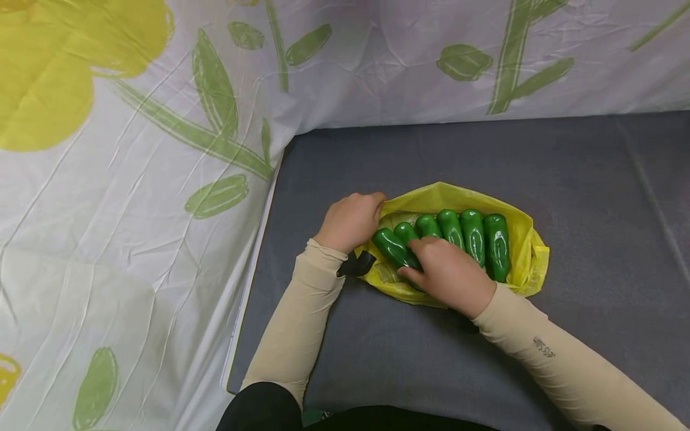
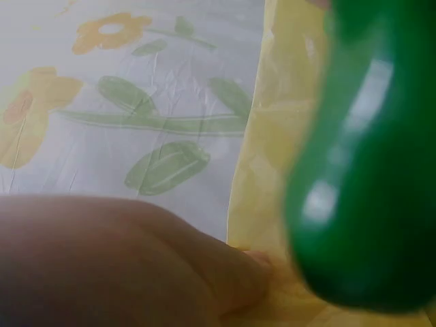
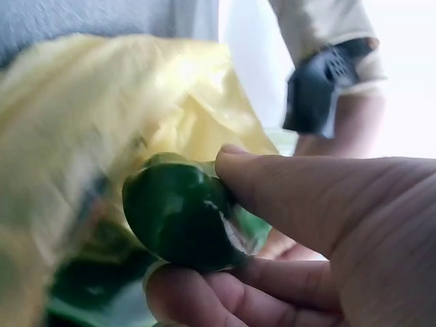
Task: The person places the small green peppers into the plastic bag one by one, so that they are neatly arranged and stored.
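Note:
A yellow plastic bag [image 1: 442, 194] lies spread open on the dark grey surface, with several glossy green peppers [image 1: 473, 233] side by side in it. My left hand [image 1: 353, 220] holds the bag's left rim; in the left wrist view its thumb lies against the yellow plastic. Over the bag's front half, my right hand [image 1: 453, 272] pinches the leftmost green pepper [image 3: 177, 211] between thumb and fingers. That pepper slants toward the bag's left end. Large and close, a green pepper [image 2: 368, 170] fills the right of the left wrist view. The right hand hides the lower ends of several peppers.
The dark grey table [image 1: 593, 197] extends around the bag, its left edge beside my left forearm. White cloth [image 1: 377, 66] with a flower pattern hangs behind and to the left. A black wrist device [image 1: 357, 263] sits on my left wrist, close to the bag.

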